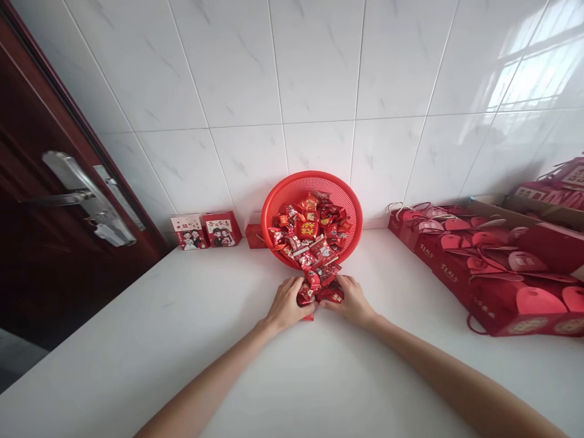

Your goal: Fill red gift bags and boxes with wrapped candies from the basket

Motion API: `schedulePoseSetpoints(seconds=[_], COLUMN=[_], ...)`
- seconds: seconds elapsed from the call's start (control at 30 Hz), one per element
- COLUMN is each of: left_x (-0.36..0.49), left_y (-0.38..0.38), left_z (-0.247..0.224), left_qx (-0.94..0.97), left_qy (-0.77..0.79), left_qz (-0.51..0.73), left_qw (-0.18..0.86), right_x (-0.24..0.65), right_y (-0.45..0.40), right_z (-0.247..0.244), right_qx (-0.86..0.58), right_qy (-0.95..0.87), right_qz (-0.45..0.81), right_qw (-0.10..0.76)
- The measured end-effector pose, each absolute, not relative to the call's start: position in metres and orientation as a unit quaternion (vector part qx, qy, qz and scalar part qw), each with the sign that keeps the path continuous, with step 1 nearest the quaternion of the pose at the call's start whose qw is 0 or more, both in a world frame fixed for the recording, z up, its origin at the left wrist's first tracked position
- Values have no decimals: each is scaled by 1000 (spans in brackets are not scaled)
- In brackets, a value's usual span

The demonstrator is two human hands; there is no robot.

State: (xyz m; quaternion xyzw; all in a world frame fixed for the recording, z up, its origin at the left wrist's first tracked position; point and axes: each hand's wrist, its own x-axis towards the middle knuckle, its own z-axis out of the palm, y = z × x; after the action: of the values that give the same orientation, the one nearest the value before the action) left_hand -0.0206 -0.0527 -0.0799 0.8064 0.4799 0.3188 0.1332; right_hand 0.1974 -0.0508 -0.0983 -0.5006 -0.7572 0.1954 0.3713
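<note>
A red plastic mesh basket (358, 213) leans tilted against the tiled wall, its mouth facing me. Wrapped candies (306, 228), mostly red and gold, fill its lower part. At its front rim, a small heap of red wrapped candies (312, 278) lies on the white table. My left hand (285, 304) curls around the left side of this heap. From the other side, my right hand (354, 303) cups the heap, with its fingers bent over a candy. One red wrapper (309, 317) shows below the two hands. The hands partly hide the candies between them.
Two small printed boxes (190, 234) with cartoon couples stand by the wall at left, and a plain red box (255, 236) is beside the basket. Rows of red gift boxes (449, 274) with cord handles fill the right side. A dark wooden door (55, 243) borders the table's left edge.
</note>
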Motion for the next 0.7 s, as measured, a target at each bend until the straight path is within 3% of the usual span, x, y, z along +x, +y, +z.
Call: schedulePoseSetpoints(seconds=[0.27, 0.7], left_x=[-8, -3], left_y=[-49, -40], left_z=[-81, -86], left_qx=[800, 799], left_qy=[449, 418], left_qz=[354, 378], left_qw=[180, 210], right_x=[188, 172], right_y=[-58, -57], right_z=[-93, -96], right_qx=[-505, -536], right_qy=[-723, -715], right_qz=[250, 218], right_qw=[399, 392])
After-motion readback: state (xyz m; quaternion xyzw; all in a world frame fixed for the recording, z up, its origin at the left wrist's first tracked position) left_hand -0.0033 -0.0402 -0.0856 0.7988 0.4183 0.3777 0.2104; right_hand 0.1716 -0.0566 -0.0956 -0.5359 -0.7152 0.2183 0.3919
